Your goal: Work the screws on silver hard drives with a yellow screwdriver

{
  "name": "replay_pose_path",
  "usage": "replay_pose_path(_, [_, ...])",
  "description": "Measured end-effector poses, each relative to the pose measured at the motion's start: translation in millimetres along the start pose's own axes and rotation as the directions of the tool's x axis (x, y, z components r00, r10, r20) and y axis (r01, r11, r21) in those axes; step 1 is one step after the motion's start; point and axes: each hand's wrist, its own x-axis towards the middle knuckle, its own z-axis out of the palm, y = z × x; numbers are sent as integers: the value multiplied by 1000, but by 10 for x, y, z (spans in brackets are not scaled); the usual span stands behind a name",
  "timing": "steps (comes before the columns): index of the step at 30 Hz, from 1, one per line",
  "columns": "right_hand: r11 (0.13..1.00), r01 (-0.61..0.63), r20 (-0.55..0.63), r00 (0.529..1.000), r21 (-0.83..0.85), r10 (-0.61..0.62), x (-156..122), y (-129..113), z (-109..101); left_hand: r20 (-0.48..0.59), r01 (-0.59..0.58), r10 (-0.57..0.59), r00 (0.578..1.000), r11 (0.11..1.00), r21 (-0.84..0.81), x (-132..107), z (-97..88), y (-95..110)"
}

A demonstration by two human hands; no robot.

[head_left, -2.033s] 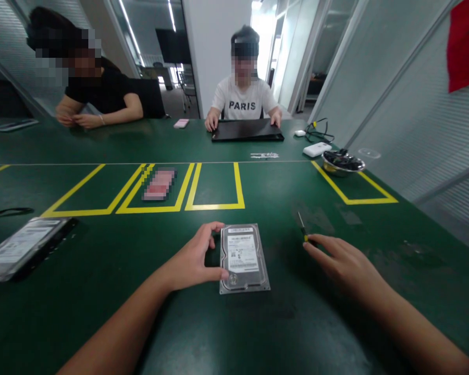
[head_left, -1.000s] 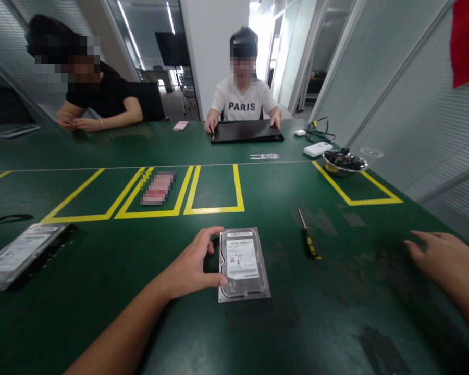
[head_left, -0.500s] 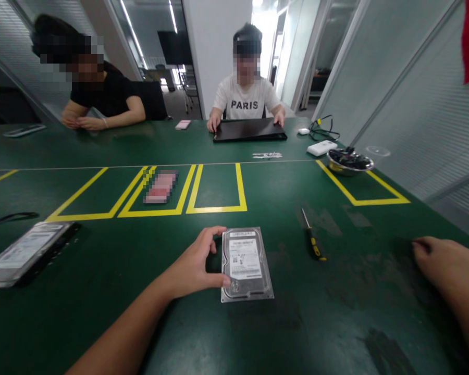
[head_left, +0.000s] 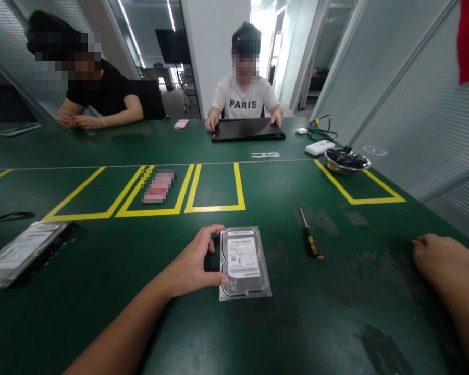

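A silver hard drive [head_left: 245,262] lies label up on the green table [head_left: 289,323] in front of me. My left hand [head_left: 193,264] grips its left edge, thumb at the near corner and forefinger at the far corner. A small screwdriver with a yellow and black handle [head_left: 310,240] lies on the table to the drive's right, and no hand touches it. My right hand [head_left: 441,259] rests far to the right near the table edge, fingers curled down and pressed together. Whatever is under its fingertips is too small to make out.
A second hard drive [head_left: 21,251] lies at the left edge beside a black cable [head_left: 8,216]. Yellow tape boxes [head_left: 214,207] mark the middle; one holds a pink item [head_left: 159,186]. A metal bowl [head_left: 346,160] and white box [head_left: 319,148] stand far right. Two people sit across, one at a black laptop [head_left: 248,129].
My right hand left the screwdriver, swung out to the right edge of the table and curled its fingers there. My left hand kept its hold on the hard drive.
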Motion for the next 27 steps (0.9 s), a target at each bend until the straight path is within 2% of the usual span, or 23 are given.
replay_pose_path(3, [997, -70, 81, 994, 33, 67, -44, -145, -138, 0, 10, -10, 1000, 1000, 2, 0, 6, -8])
replay_pose_path(5, [996, -55, 96, 994, 63, 49, -89, -289, -230, 0, 10, -10, 1000, 1000, -1, -1, 14, -16])
replay_pose_path(11, [973, 133, 32, 989, 189, -142, -252, -869, -434, -31, -16, 15, 999, 1000, -12, -18, 26, -3])
replay_pose_path(15, [885, 282, -11, 954, 370, -299, -414, -1293, -608, -24, -17, 17, 1000, 1000, -10, -29, 15, 14])
replay_pose_path(18, [764, 374, -21, 903, 526, -428, -650, -1665, -798, -48, -45, 44, 998, 999, -13, -29, 20, 5])
replay_pose_path(19, [699, 406, -25, 873, 589, -486, -751, -1799, -868, -81, -59, 58, 995, 998, -9, -29, 27, 1])
replay_pose_path(21, [432, 379, -54, 799, 819, -599, -967, -2064, -1001, -192, -97, 99, 976, 995, 20, -28, 51, 1])
replay_pose_path(22, [329, 343, -62, 770, 880, -635, -1073, -2188, -1057, -256, -122, 130, 958, 991, 48, -29, 67, 7])
replay_pose_path(24, [181, 239, -55, 732, 954, -679, -1264, -2404, -1132, -365, -175, 211, 907, 976, 130, -37, 103, 32])
replay_pose_path(27, [47, 118, -42, 654, 992, -755, -1462, -2617, -1139, -456, -252, 355, 816, 929, 271, -57, 164, 103])
